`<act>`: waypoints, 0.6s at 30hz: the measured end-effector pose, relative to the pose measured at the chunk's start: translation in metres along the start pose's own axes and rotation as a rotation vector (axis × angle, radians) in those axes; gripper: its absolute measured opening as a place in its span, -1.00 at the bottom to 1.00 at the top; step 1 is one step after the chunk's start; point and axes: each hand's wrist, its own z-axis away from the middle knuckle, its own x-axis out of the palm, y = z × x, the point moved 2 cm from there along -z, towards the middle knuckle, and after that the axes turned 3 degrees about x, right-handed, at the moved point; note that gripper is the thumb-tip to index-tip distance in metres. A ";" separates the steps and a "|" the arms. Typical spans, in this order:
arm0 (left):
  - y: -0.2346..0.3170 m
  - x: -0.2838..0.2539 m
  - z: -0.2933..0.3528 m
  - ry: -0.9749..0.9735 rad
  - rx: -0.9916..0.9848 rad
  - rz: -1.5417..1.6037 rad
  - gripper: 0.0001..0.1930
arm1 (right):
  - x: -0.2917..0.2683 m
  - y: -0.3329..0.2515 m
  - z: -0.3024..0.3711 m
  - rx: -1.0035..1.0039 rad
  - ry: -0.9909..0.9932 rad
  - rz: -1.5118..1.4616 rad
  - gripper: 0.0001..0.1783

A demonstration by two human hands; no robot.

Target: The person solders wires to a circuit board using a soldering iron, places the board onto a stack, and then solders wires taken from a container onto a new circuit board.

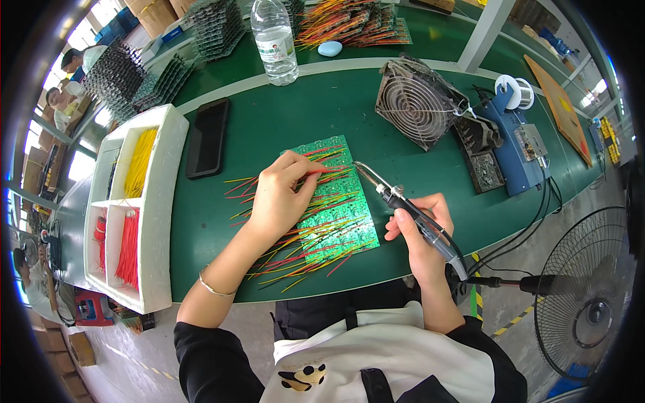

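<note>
A green circuit board panel (366,232) lies on the green bench, with many red, yellow and black wires (295,252) fanning out from it to the left. Over its upper part, my left hand (285,191) pinches a red wire (329,169) between thumb and fingertips, its end at the board's right side. My right hand (423,232) grips a soldering iron (410,207) by its dark handle. The iron's bent metal tip points up and left, close to the board's right edge by the pinched wire. Whether tip and wire touch, I cannot tell.
On the left stands a white foam tray (158,221) of yellow and red wires, beside a black phone (207,139). A water bottle (274,43) is at the back. A square fan (418,101) and a blue soldering station (514,141) with a wire spool (516,93) stand right.
</note>
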 end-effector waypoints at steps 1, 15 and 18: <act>-0.001 -0.001 0.000 0.001 0.002 -0.008 -0.84 | 0.001 0.000 0.000 0.001 -0.003 0.000 -0.77; 0.002 -0.003 0.000 0.007 -0.060 -0.022 -0.88 | 0.001 0.001 0.001 0.003 0.014 -0.012 -0.77; 0.004 -0.004 0.000 0.019 -0.056 -0.020 -0.88 | 0.000 0.001 0.000 -0.001 0.016 -0.006 -0.77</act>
